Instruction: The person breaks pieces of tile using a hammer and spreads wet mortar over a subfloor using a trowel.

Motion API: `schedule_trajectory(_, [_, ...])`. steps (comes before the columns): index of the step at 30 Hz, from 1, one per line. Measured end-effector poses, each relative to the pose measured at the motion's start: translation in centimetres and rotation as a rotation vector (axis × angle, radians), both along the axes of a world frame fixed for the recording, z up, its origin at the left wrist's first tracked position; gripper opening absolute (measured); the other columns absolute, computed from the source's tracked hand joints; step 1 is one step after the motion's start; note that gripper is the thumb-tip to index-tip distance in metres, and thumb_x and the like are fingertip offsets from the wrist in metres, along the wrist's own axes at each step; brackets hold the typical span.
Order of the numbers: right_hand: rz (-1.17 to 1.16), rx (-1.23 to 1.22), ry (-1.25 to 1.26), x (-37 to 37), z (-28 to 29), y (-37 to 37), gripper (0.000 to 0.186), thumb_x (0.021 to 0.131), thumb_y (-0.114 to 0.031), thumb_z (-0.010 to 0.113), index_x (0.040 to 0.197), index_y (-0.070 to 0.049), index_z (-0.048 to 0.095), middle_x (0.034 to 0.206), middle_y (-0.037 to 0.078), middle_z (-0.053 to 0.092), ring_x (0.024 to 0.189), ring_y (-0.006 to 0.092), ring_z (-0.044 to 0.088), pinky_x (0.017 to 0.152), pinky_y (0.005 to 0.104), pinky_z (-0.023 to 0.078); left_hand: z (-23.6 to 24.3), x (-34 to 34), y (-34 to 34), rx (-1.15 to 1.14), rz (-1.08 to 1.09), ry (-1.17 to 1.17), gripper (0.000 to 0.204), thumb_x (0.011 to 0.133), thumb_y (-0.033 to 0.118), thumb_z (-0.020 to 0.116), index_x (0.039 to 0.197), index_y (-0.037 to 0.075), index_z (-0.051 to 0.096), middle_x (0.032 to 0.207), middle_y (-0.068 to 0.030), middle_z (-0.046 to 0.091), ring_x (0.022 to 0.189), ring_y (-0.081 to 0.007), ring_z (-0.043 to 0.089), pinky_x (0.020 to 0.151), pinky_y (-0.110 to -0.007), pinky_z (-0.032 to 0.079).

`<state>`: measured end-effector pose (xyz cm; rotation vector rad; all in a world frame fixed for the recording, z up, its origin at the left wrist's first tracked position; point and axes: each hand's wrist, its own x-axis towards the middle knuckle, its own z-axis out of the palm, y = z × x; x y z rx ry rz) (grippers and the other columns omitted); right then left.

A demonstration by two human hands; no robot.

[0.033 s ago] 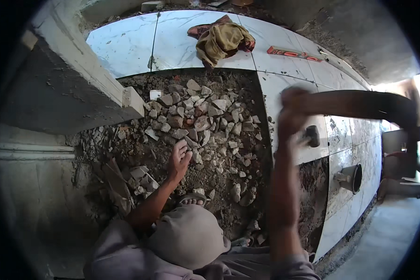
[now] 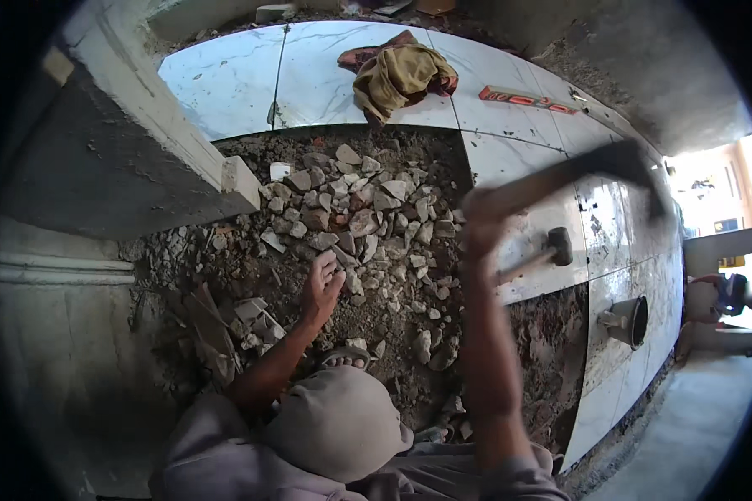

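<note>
My left hand [image 2: 322,288] rests among broken stones, fingers loosely curled and apart, fingertips at a grey stone [image 2: 342,260]; I see no clear grip. My right hand [image 2: 480,213], blurred, is closed round the handle of a raised hammer-like tool [image 2: 560,174], whose dark head is smeared at the right. A heap of pale and reddish rubble [image 2: 363,221] lies on dark soil between and beyond my hands. A second hammer [image 2: 558,247] with a dark head lies on the white tiles [image 2: 510,157] behind my right arm, its wooden handle partly hidden.
A concrete ledge [image 2: 159,142] juts at upper left. A crumpled cloth [image 2: 401,75] and red level [image 2: 526,98] lie on the tiles. A bucket [image 2: 637,321] stands at right. Broken tile pieces [image 2: 209,321] lie left. A person [image 2: 714,296] is visible at far right.
My right hand and its tool have swung down and to the left, uncovering more of the second hammer and the bright opening at right. My left hand stays in place.
</note>
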<state>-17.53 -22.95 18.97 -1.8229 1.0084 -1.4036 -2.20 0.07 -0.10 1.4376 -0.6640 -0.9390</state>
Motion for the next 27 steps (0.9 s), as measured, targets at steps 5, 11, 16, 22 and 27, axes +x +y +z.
schedule_trajectory(5, [0.187,1.245,0.553,-3.5,-17.0,9.2,0.019,0.08,-0.019,0.056,0.087,-0.002,0.06,0.068,0.003,0.055,0.059,0.0123,0.051,0.05,0.0276,0.039,-2.4,-0.4,0.0,-0.066,0.029,-0.036,0.061,0.091,0.034,0.056,0.137,0.004,0.03,0.135,-0.0216,0.036,0.126,-0.0372,0.038,0.1,-0.05,0.037])
schedule_trajectory(11, [0.197,0.734,0.207,-3.8,0.5,7.3,0.017,0.078,-0.018,0.057,0.084,-0.002,0.061,0.07,0.001,0.056,0.06,0.0101,0.051,0.05,0.0267,0.039,-1.4,-0.4,1.9,0.091,0.024,-0.027,0.056,0.092,0.03,0.054,0.135,0.002,0.032,0.134,-0.0221,0.038,0.125,-0.0375,0.04,0.098,-0.048,0.041])
schedule_trajectory(16, [0.415,-0.127,-0.339,-0.4,13.9,0.9,0.009,0.084,-0.006,0.049,0.091,-0.002,0.049,0.069,0.003,0.045,0.059,0.0108,0.042,0.051,0.0237,0.032,-0.8,0.3,2.3,0.047,0.011,-0.052,0.057,0.091,0.031,0.055,0.134,0.002,0.033,0.133,-0.0219,0.039,0.125,-0.0375,0.04,0.098,-0.048,0.04])
schedule_trajectory(22, [-0.081,0.307,0.858,-5.4,-15.0,4.4,0.022,0.085,-0.019,0.055,0.103,-0.006,0.056,0.079,0.005,0.057,0.068,0.0135,0.053,0.053,0.0315,0.042,0.0,-1.0,-1.1,-0.067,-0.052,-0.023,0.063,0.09,0.038,0.058,0.137,0.006,0.031,0.137,-0.0201,0.035,0.126,-0.0378,0.039,0.103,-0.05,0.038])
schedule_trajectory(27, [0.036,1.373,0.185,-4.2,-15.0,13.4,0.015,0.077,-0.018,0.058,0.078,-0.003,0.058,0.059,0.003,0.052,0.047,0.0131,0.047,0.041,0.0293,0.036,-0.2,-0.6,0.4,-0.024,0.021,-0.02,0.062,0.091,0.036,0.057,0.138,0.007,0.03,0.137,-0.0197,0.035,0.127,-0.0367,0.038,0.103,-0.051,0.037])
